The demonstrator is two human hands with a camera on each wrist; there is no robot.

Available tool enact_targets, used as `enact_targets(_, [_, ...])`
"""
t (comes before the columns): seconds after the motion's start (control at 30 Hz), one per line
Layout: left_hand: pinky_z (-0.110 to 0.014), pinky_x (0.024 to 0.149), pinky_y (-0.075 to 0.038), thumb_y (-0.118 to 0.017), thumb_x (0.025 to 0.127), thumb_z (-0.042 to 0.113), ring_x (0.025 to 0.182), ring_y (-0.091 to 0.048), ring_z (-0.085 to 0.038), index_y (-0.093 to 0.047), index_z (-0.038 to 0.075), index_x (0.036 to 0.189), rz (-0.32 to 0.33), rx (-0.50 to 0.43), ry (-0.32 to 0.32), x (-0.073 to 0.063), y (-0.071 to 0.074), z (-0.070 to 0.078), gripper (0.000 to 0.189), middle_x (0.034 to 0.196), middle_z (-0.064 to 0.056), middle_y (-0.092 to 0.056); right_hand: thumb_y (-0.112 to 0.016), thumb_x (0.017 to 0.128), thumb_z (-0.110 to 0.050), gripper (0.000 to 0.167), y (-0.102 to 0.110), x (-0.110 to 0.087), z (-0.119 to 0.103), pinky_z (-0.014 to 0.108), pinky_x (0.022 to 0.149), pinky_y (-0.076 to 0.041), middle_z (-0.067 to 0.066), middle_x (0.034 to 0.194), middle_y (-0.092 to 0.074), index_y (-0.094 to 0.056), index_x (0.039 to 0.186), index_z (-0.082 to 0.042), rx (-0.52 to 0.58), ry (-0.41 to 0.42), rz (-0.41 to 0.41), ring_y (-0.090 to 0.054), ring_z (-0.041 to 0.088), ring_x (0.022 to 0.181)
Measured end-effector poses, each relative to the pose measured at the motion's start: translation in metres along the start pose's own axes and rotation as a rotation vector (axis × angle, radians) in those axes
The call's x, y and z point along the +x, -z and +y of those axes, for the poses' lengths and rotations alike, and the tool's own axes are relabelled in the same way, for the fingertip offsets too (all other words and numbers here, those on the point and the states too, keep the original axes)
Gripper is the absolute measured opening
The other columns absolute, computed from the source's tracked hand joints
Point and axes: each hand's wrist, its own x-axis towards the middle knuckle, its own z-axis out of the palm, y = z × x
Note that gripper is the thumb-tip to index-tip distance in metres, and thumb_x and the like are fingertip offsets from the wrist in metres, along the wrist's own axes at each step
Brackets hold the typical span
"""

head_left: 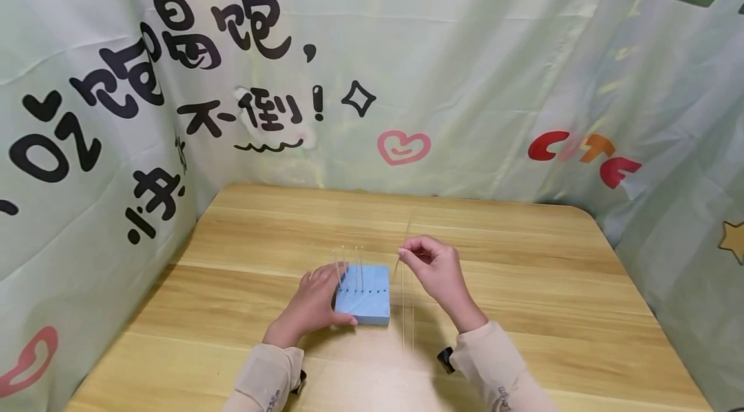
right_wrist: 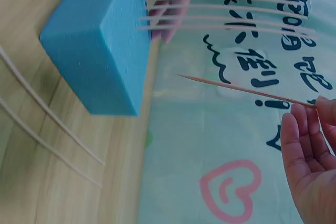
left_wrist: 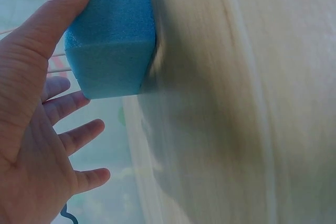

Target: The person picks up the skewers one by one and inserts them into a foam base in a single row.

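Head view: my left hand (head_left: 310, 299) grips the blue block (head_left: 372, 305) on the table (head_left: 511, 283), four thin sticks (head_left: 362, 270) upright in it, two loose sticks (head_left: 403, 315) just beside it. Left wrist: my thumb (left_wrist: 52, 17) presses the block, lower fingers (left_wrist: 84, 136) spread. Right wrist: my right hand (right_wrist: 312, 150) pinches a pointed stick (right_wrist: 236, 88), its tip apart from the block!

Right hand (right_wrist: 315, 177) pinches a pointed stick (right_wrist: 244, 89), apparently wooden.
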Motion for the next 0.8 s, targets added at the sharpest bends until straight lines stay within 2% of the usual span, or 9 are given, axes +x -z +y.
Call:
enact_targets(0.13, [-0.059, 0.107, -0.022, -0.083, 0.058, 0.054, 0.133, -0.034, -0.035, -0.034, 0.004, 0.146, 0.000, -0.005, 0.000, 0.000, 0.000, 0.000, 0.112, 0.146, -0.014, -0.039, -0.070, 0.081, 0.002, 0.007, -0.008, -0.001, -0.006, 0.020, 0.067, -0.054, 0.014, 0.081, -0.068, -0.066, 0.080, 0.007, 0.030, 0.004, -0.013, -0.062, 0.009, 0.072])
enact_targets(0.33, [-0.059, 0.107, -0.023, -0.083, 0.059, 0.054, 0.133, -0.034, -0.035, -0.034, 0.005, 0.146, -0.006, -0.012, 0.003, 0.001, 0.000, -0.001, 0.111, 0.146, -0.014, -0.039, -0.072, 0.082, -0.005, 0.008, -0.020, 0.002, 0.012, 0.021, 0.065, -0.054, 0.009, 0.080, -0.068, -0.068, 0.080, 0.002, 0.017, 0.061, -0.032, -0.062, 0.009, 0.071])
enact_targets(0.57, [-0.059, 0.106, -0.024, -0.082, 0.060, 0.055, 0.133, -0.035, -0.034, -0.033, 0.005, 0.146, -0.015, 0.001, 0.001, 0.001, 0.002, -0.001, 0.111, 0.146, -0.013, -0.039, -0.070, 0.083, -0.003, 0.004, -0.032, 0.003, 0.019, 0.022, 0.064, -0.054, 0.007, 0.078, -0.068, -0.069, 0.080, 0.000, 0.002, 0.062, -0.066, -0.063, 0.012, 0.071])
enact_targets(0.8, [-0.060, 0.106, -0.024, -0.082, 0.060, 0.055, 0.133, -0.035, -0.035, -0.033, 0.004, 0.146, -0.013, -0.001, -0.002, 0.001, 0.003, 0.000, 0.111, 0.146, -0.015, -0.039, -0.071, 0.082, -0.001, 0.004, -0.039, 0.003, 0.026, 0.022, 0.064, -0.055, 0.005, 0.078, -0.068, -0.068, 0.079, -0.001, -0.030, 0.108, -0.078, -0.065, 0.014, 0.072])
